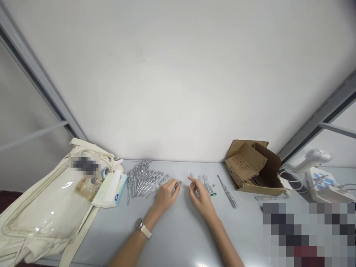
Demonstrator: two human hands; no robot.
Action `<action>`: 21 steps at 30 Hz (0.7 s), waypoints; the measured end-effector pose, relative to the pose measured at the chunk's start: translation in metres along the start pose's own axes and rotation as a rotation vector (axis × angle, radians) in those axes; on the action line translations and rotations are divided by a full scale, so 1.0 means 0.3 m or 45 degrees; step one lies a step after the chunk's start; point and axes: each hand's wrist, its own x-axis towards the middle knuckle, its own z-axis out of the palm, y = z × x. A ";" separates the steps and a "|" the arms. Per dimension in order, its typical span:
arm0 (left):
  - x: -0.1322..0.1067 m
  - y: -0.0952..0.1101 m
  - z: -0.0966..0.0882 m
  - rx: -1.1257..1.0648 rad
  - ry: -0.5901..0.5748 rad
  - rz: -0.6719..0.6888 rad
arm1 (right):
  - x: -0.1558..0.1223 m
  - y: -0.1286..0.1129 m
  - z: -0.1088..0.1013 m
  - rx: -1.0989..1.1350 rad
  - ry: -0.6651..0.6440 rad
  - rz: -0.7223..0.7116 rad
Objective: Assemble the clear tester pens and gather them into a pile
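Observation:
My left hand (166, 194) is closed, thumb and fingertips pinching a small shiny metal piece (178, 183) whose exact kind is too small to make out. My right hand (200, 196) hovers just to the right, thumb and index finger apart, with no held thing visible between them. Past its fingers lie several clear plastic tubes (205, 180), partly hidden by the hand, with a small green piece (213, 194) and a tiny ring (214, 185) beside them. Left of my left hand, many slim screwdrivers (141, 180) with shiny, clear-looking handles are fanned out on the grey table (178, 230).
A single slim screwdriver (226, 191) lies to the right. Behind it stands an open cardboard box (241, 165). Farther right are a power strip (317, 176) with cables and a whitish device (314, 159). A tissue pack (110, 189) and a cream bag (41, 207) occupy the left side.

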 end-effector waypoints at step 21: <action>-0.004 -0.001 0.011 0.086 -0.041 0.046 | -0.008 0.081 0.035 -0.516 -0.152 -0.071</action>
